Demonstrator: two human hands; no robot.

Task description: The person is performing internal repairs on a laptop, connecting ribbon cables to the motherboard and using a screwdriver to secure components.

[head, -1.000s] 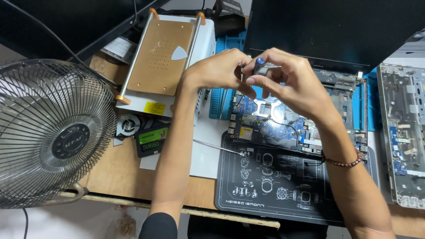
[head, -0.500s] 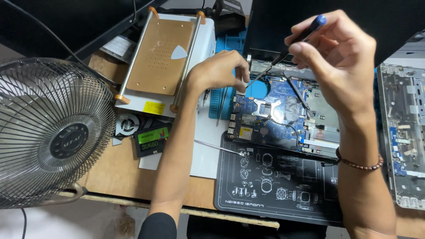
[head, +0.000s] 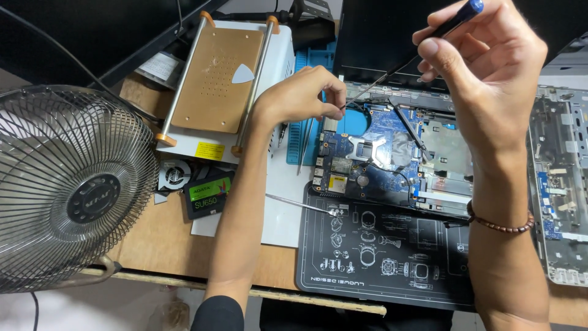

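Left: round wire-guarded desk fan (head: 70, 190) at the table (head: 156, 245) edge. Centre-left: white heating plate unit (head: 223, 79) with copper top; below it, a small black cooling fan (head: 173, 175) beside a black flat drive (head: 210, 196). Foreground: black printed work mat (head: 380, 257). Right: grey laptop chassis (head: 560, 184).

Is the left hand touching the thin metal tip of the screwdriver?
Touching. In the head view, the left hand pinches the thin tip of the screwdriver between its fingers, above the open laptop.
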